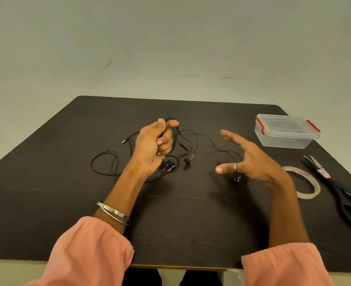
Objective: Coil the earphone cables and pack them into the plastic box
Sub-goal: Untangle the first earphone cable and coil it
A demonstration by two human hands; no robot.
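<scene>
**Coiling under way, box not yet opened**

We take the plastic box (286,131) as our landmark; it stands at the far right of the dark table (191,223), its lid on and both red clips down.

We judge the step in hand to be the coiling. Well to the left of the box, our left hand (153,148) is raised off the table with its fingers curled round a bundle of black earphone cable (175,134), several loops already gathered in the grip. The rest of that cable trails from the hand toward the box, with one earbud (187,160) lying on the table and another (236,178) just under our right hand (250,162). That hand hovers between the coil and the box, fingers spread and holding nothing.

The next move, as we read it, calls for the free hand to take up the slack strand and lay it round the loops until the earbuds are drawn in. The box must also be unclipped before anything goes inside.

Counting: one box. At least two cables, as a loose one (106,164) lies further left of the box, but the tangle hides any exact number. Nearer to us than the box lie one tape roll (306,185) and one pair of scissors (335,186).
</scene>
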